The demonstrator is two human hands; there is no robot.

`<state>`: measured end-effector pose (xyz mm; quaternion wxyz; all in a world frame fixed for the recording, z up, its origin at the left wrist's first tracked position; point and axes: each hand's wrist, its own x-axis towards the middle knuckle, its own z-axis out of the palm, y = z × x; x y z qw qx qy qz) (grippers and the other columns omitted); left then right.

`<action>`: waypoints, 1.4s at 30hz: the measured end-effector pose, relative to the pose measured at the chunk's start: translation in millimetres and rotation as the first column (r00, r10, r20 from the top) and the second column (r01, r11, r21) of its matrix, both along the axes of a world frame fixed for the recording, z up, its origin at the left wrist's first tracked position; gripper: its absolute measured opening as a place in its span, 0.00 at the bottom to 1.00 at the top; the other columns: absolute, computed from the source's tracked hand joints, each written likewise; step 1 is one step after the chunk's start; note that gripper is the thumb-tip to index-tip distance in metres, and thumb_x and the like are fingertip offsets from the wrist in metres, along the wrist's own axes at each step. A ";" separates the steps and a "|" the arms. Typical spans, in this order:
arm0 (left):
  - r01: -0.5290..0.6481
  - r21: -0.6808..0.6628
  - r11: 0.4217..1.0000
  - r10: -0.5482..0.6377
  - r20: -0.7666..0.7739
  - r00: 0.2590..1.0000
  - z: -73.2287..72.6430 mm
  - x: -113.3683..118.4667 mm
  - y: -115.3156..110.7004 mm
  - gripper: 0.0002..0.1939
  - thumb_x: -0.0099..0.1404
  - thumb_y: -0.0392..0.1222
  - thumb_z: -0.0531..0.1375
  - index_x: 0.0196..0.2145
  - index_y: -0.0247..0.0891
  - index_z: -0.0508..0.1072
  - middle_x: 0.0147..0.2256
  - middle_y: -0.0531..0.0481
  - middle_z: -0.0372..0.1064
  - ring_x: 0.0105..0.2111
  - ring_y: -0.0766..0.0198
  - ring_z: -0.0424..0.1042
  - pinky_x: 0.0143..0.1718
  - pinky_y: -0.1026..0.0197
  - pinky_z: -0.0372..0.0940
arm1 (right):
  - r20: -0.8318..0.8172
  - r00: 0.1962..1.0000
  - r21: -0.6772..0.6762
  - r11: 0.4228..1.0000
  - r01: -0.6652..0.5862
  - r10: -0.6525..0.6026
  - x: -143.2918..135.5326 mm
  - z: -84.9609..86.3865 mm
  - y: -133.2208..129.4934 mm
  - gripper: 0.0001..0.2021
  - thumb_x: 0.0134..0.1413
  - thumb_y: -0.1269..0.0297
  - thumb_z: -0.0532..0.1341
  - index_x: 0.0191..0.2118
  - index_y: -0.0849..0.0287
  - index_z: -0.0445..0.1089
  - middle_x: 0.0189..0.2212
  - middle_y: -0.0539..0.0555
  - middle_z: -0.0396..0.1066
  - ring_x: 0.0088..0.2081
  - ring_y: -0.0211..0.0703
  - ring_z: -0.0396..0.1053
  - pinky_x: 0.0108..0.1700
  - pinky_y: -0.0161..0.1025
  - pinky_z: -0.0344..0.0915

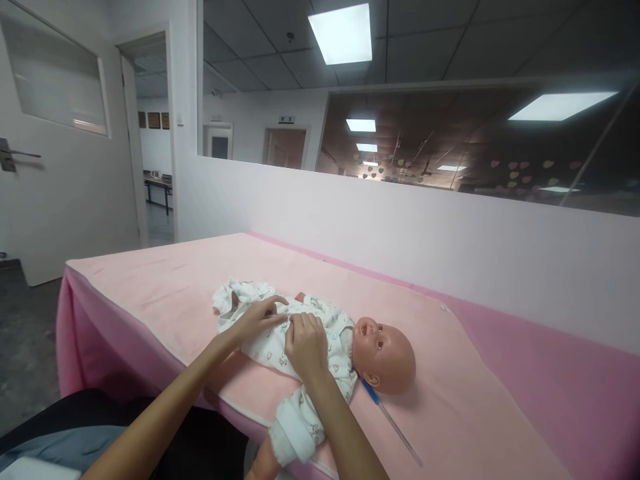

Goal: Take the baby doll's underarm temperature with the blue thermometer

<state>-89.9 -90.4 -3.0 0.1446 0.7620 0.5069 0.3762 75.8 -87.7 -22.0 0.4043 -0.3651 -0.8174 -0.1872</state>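
A baby doll (385,357) lies on its back, its bald head to the right. It wears a white printed baby outfit (270,350), whose folds gather at the far left around the legs. My left hand (259,317) rests on the lower front of the outfit, fingers stretched and apart. Right beside it, my right hand (306,341) sits on the doll's belly with its fingers curled down into the cloth at the front. The fingertips are partly hidden. One doll arm, in a white-cuffed sleeve (295,430), points toward me beneath my right forearm.
A thin clear rod with a blue end (395,427), resembling a thermometer, lies beside the doll's head. Pink padded cloth (165,287) covers the table, which meets a white wall (400,233) with a window above. At left stands an open door (65,180).
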 end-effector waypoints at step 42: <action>0.230 -0.144 0.963 -0.145 0.441 0.886 -12.1 101.9 94.2 0.17 0.53 0.50 0.56 0.32 0.32 0.73 0.18 0.54 0.64 0.18 0.69 0.60 0.20 0.67 0.53 | -0.636 0.714 -0.597 0.772 -0.216 -0.293 171.4 139.6 -88.5 0.26 0.49 0.50 0.55 0.11 0.55 0.43 0.10 0.42 0.39 0.15 0.28 0.38 0.18 0.32 0.39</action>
